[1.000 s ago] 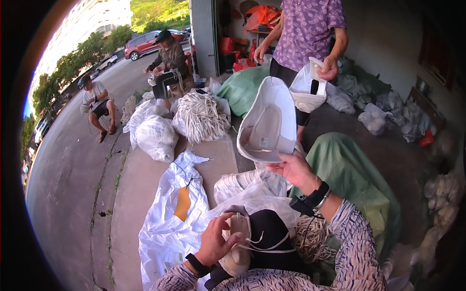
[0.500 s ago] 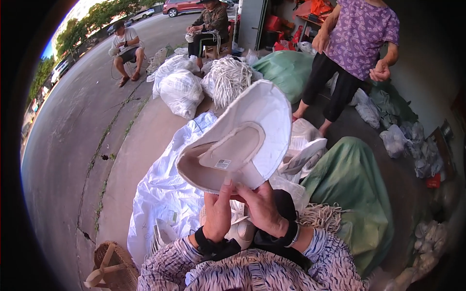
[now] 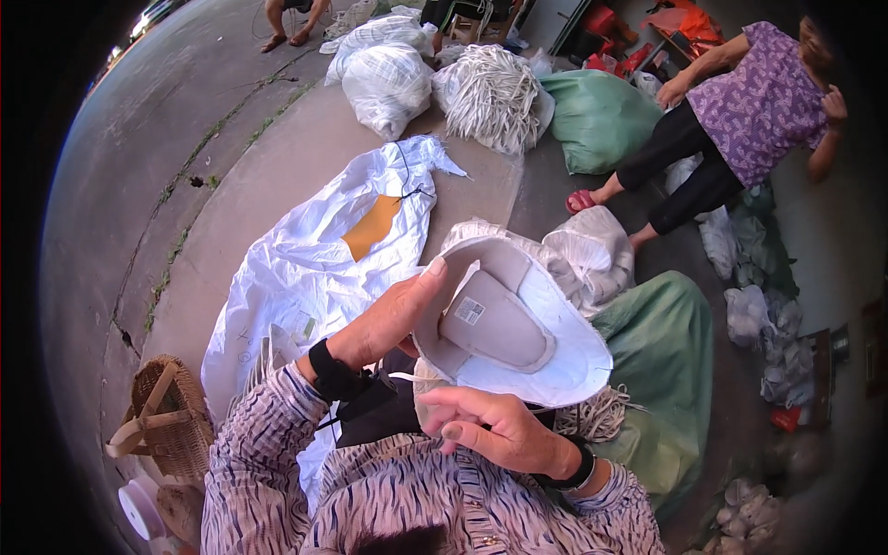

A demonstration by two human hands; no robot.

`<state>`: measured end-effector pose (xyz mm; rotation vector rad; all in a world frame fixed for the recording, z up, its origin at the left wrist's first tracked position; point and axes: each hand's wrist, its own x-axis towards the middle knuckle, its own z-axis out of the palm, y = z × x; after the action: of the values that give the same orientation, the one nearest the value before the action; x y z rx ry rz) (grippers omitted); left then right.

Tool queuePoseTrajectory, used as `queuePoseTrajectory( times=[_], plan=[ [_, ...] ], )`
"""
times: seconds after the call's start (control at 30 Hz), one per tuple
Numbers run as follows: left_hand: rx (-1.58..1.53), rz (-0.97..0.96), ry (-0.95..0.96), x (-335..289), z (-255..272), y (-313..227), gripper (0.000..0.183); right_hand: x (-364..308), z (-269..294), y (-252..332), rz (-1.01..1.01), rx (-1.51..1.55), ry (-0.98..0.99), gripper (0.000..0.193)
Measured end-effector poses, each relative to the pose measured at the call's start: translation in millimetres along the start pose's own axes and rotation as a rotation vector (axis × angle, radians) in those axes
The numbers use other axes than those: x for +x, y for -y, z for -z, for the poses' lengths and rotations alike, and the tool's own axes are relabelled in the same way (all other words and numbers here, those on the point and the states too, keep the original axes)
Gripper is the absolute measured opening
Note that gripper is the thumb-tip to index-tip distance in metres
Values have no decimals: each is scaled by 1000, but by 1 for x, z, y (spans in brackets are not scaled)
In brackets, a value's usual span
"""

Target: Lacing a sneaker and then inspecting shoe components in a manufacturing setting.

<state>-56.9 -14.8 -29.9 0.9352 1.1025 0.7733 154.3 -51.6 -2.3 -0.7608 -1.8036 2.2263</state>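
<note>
A white fabric shoe upper [image 3: 564, 356] is tilted in front of my lap, its pale inside and labelled tongue [image 3: 495, 324] facing me. My left hand [image 3: 393, 314] is closed on its left edge, thumb on the near side and fingers mostly hidden behind. Just below the upper is my right hand [image 3: 499, 430], fingers loosely stretched to the left and apart, with nothing visible in them. A thin white strip [image 3: 404, 376] shows between the hands. Part of a beige piece [image 3: 425, 377] is visible behind my right fingers, mostly covered.
A white woven sack [image 3: 305, 268] spreads at left, a wicker basket [image 3: 176, 416] at lower left. Green sacks [image 3: 661, 370] stand at right and farther back [image 3: 601, 120], beside a bag of white laces [image 3: 490, 97]. A person in purple [image 3: 754, 106] stands at right; another's legs [image 3: 296, 23] show far off.
The shoe upper has come lower, turned, and moved right. My right hand has let go of it; my left now grips its left edge. The view has tilted down.
</note>
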Motion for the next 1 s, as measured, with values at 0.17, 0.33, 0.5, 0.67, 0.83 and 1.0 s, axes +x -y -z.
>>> queuePoseTrajectory(
  times=[0.17,0.33,0.5,0.67,0.83,1.0],
  plan=[
    [113,30,60,9,2,-1,84,-37,9,49,668,-619,-353,28],
    [122,-30,131,23,-2,5,84,-38,53,37,344,-983,-900,60],
    [207,-19,201,34,1,8,83,-32,58,1,105,-314,-652,71],
    [238,-91,254,40,-3,5,83,-21,61,-18,89,-370,-651,73],
    [152,-17,290,49,-5,6,82,-15,74,-34,90,-104,-661,63],
    [291,-70,166,63,-4,12,84,-15,80,-35,88,49,-605,56]
  ],
)
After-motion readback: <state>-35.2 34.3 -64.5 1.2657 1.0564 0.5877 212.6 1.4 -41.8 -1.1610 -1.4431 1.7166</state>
